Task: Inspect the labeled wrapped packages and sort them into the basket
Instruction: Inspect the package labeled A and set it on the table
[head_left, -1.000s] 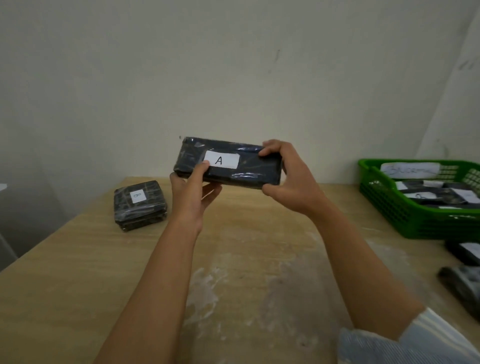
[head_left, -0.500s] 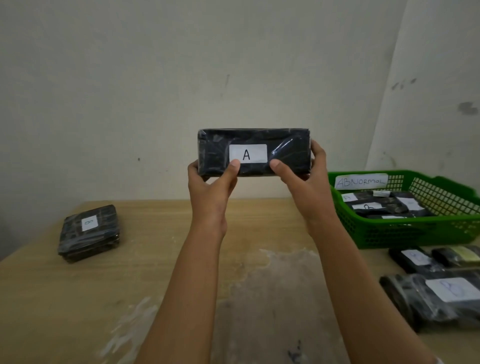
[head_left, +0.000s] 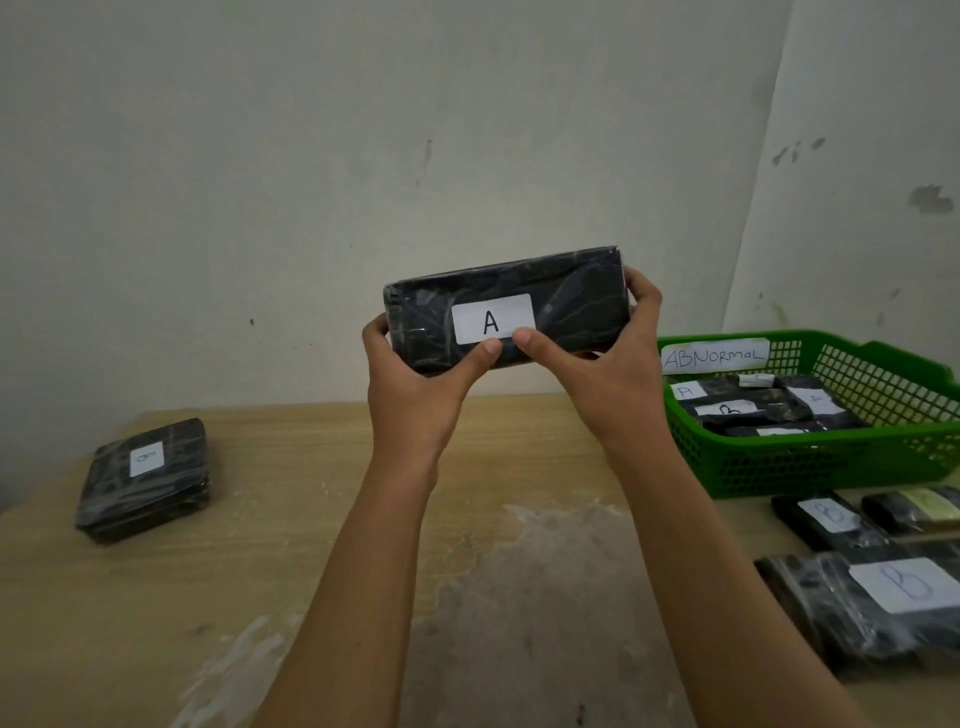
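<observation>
Left grip (head_left: 415, 400), right grip (head_left: 608, 379) hold A package (head_left: 571, 306) between stray package (head_left: 145, 483) and basket (head_left: 831, 462).

Wooden surface (head_left: 311, 597) (pale scuffs across the middle) carries a green basket (head_left: 810, 462). Three wrapped packages (head_left: 826, 618) lie just in front of the basket, and a wrapped stack (head_left: 145, 483) well to its left.

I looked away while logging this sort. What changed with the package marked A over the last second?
The package marked A was turned: its right end, lower a second ago and level half a second ago, now tilts up. The left hand and right hand kept gripping its ends, nothing let go. The lone package at the left of the table and the green basket with its packages stayed put.
</observation>
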